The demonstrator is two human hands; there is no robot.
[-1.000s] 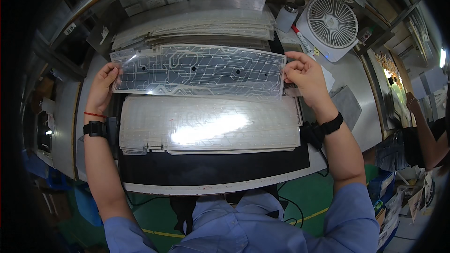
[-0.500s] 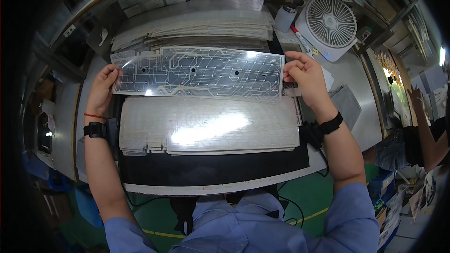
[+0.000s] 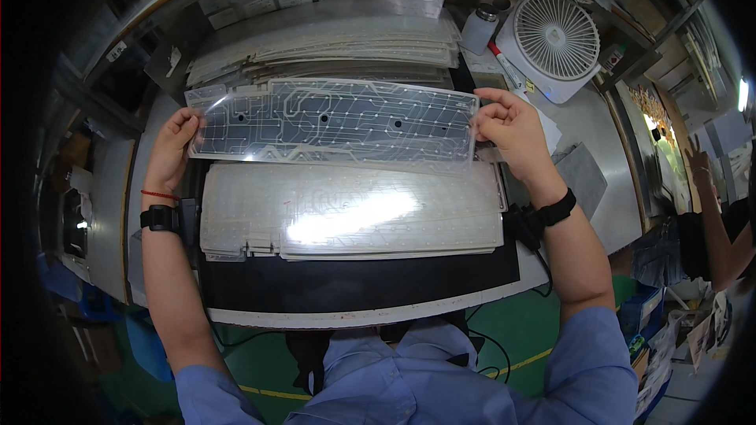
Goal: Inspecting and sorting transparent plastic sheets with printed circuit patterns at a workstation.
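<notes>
A clear circuit film with fine silvery traces and a few dark round spots is stretched between my hands. My left hand pinches its left edge. At the opposite edge, my right hand grips the film between thumb and fingers. Just nearer to me lies a stack of similar translucent films, with bright glare on its top sheet. Behind the held film rests a second pile of films.
A black mat lies under the near stack. At the back right stand a white fan, a pale bottle and a red marker. A grey sheet lies on the right. Another person's arm shows at far right.
My right fingers have closed in slightly over the film's right edge, and the glare on the film has shifted. My left hand looks unmoved. The other person's hand has moved slightly.
</notes>
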